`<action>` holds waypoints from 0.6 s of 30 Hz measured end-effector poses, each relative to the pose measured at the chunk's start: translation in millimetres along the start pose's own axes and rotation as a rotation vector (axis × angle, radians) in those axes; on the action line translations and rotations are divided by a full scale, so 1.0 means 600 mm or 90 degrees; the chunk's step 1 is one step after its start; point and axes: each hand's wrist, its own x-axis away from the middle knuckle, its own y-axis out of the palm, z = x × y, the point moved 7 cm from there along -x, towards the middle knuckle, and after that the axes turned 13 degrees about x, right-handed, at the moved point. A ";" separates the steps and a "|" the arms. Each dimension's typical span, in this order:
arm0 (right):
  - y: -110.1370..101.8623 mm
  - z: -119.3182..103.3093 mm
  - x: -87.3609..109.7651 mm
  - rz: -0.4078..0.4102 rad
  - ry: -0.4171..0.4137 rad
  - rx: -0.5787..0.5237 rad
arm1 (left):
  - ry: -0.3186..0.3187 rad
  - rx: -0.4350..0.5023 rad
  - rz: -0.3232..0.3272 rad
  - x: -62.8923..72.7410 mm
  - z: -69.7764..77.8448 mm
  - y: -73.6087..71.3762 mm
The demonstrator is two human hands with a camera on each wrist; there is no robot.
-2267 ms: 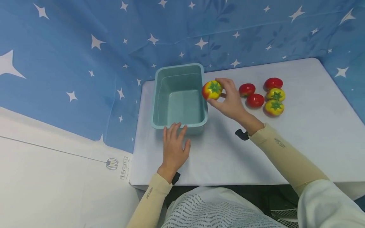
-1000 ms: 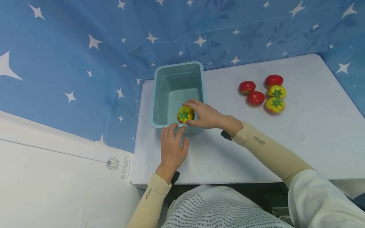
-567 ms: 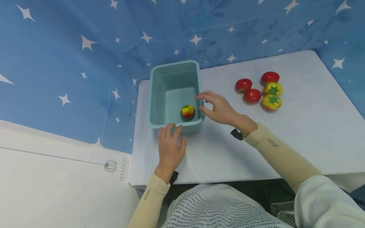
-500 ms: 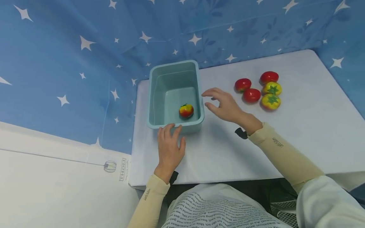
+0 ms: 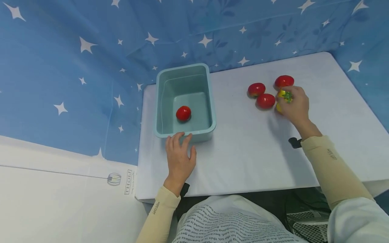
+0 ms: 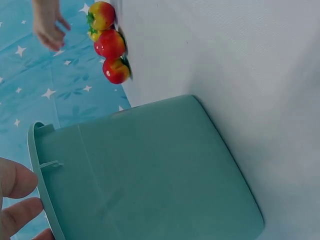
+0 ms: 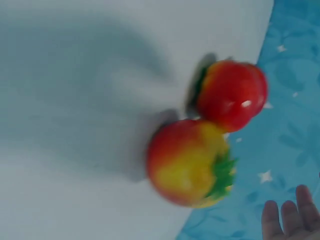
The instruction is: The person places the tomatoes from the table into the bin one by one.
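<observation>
My left hand [image 5: 179,160] rests its fingertips on the near rim of a teal plastic bin [image 5: 199,136]; the left wrist view shows those fingers [image 6: 20,212] against the rim. Inside the bin lies one toy tomato [image 5: 183,113], its red side up. Over at the right, my right hand [image 5: 294,104] hovers above a yellow toy tomato [image 5: 286,96] with a green star-shaped top, and partly hides a second yellow one [image 5: 279,108]. In the right wrist view, its fingers [image 7: 290,217] are spread and apart from the red-yellow tomato [image 7: 187,162].
Three red toy tomatoes, among them the back one [image 5: 284,81], lie beside the yellow pair. A white cloth covers the table [image 5: 243,152]. Blue star-patterned curtain [image 5: 231,37] hangs along the back and left edges.
My right hand lowered a tomato into the bin, let it go and moved right to the group. The released tomato rolled left, turning red side up. The left hand stayed at the rim.
</observation>
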 end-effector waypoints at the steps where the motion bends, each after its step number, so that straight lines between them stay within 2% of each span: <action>1: 0.003 0.017 -0.001 -0.011 0.022 0.011 | 0.003 0.000 0.004 0.000 0.000 0.000; 5: 0.023 0.066 -0.001 -0.061 0.076 0.034 | 0.009 0.001 0.014 0.000 0.000 -0.002; 11: 0.064 0.112 0.001 -0.137 0.136 0.043 | 0.004 0.003 0.010 0.000 -0.003 -0.001; 18: 0.097 0.139 0.008 -0.177 0.161 0.041 | 0.000 -0.001 0.006 0.001 -0.004 0.000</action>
